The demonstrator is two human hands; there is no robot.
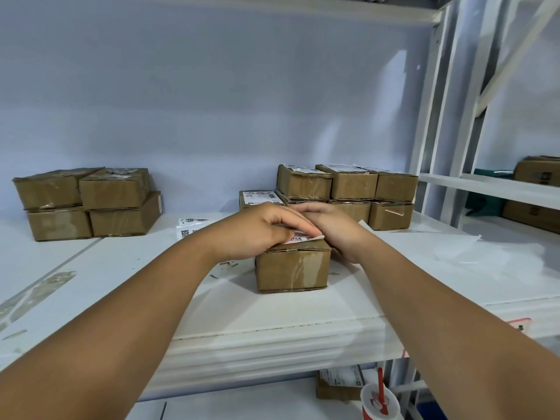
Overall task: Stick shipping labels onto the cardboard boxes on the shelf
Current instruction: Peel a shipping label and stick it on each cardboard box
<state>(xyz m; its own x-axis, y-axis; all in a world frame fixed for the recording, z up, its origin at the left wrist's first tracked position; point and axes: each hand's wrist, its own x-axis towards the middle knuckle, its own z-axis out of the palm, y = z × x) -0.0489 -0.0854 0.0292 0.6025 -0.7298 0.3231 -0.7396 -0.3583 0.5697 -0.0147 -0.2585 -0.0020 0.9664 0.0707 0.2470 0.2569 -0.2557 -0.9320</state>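
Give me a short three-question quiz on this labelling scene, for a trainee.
1. True or false: the left hand lies on a shipping label atop the front box.
2. The right hand is: A) at that box's right side, B) on the far right stack, C) gripping a pen.
3. What white item lies on the shelf between the front box and the left stack?
Key: 1 true; 2 A; 3 a loose printed label.
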